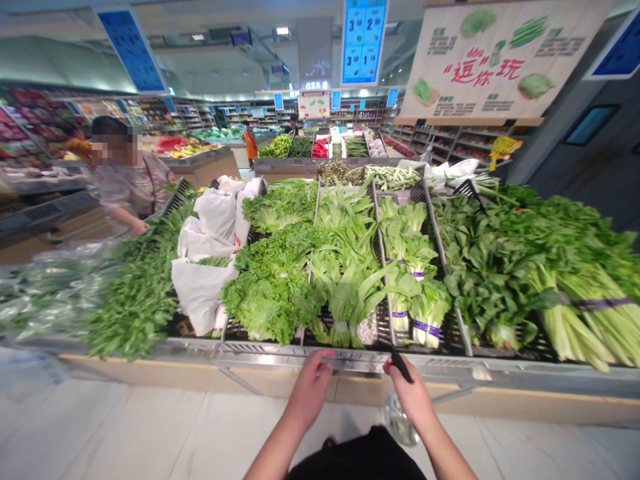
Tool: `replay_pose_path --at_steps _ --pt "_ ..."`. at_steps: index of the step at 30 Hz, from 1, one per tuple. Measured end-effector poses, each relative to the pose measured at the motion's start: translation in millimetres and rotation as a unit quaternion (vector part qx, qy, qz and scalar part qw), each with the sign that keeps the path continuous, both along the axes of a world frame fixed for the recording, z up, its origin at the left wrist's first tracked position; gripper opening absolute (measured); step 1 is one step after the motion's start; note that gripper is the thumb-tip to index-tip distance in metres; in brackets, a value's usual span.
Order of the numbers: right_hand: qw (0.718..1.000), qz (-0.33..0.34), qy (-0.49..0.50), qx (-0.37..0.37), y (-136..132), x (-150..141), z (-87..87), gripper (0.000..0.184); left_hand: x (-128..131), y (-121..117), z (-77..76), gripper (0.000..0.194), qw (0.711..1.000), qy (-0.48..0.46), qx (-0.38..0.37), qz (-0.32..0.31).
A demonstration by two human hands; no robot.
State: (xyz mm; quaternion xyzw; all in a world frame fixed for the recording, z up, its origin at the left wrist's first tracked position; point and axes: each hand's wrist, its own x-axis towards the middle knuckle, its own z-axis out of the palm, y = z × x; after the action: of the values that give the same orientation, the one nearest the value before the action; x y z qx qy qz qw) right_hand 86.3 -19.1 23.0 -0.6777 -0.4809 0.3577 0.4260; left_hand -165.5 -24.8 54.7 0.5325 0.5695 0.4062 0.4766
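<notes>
My right hand (410,393) is closed around what looks like a spray bottle (401,421). Its black top sticks up past my thumb, and its clear body hangs below the hand. Loosely curled, with nothing visible in it, my left hand (311,389) is close to the metal front edge (350,360) of the vegetable stand; whether it touches the edge I cannot tell. Just beyond my hands lie long-leaf lettuce (345,293), curly lettuce (273,300) and bundled greens with purple bands (430,310), in black slatted crates.
White cloths (207,287) cover greens at left, near bagged vegetables (55,287). Spinach-like greens (480,273) and celery (575,313) fill the right. Across the stand's left side a person (125,180) reaches toward the greens. A sign (500,60) hangs above.
</notes>
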Motion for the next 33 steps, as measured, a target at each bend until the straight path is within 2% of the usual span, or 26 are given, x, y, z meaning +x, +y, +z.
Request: replay_pose_path --at_steps 7,16,24,26,28,30,31,33 --pt "0.999 -0.004 -0.046 -0.017 2 2 1.5 0.025 0 -1 -2.1 0.035 1.0 -0.002 -0.011 0.0" --pt "0.997 0.005 -0.065 -0.044 28 -3 -13.4 0.021 -1 -3 0.5 0.036 1.0 0.004 -0.014 -0.011" --pt "0.998 0.008 -0.049 -0.028 37 -8 -20.4 0.029 -4 -3 -2.5 0.038 1.0 0.002 -0.018 -0.005" --pt "0.999 0.002 -0.045 -0.02 34 -9 -14.9 0.032 -4 -2 -4.4 0.039 1.0 -0.001 -0.021 -0.001" --pt "0.999 0.027 -0.03 -0.011 28 -10 -3.5 0.032 -4 -1 -4.3 0.04 1.0 -0.001 -0.022 -0.005" --pt "0.994 0.109 0.005 0.004 18 -11 13.7 0.029 -2 -1 -1.3 0.041 1.0 -0.001 -0.023 -0.02" --pt "0.984 0.175 0.028 0.01 12 -13 23.8 0.029 -1 -2 1.3 0.042 0.999 -0.004 -0.023 -0.036" --pt "0.967 0.249 0.052 0.003 -1 -16 44.9 0.032 3 -4 8.3 0.044 0.996 -0.022 -0.016 -0.083"
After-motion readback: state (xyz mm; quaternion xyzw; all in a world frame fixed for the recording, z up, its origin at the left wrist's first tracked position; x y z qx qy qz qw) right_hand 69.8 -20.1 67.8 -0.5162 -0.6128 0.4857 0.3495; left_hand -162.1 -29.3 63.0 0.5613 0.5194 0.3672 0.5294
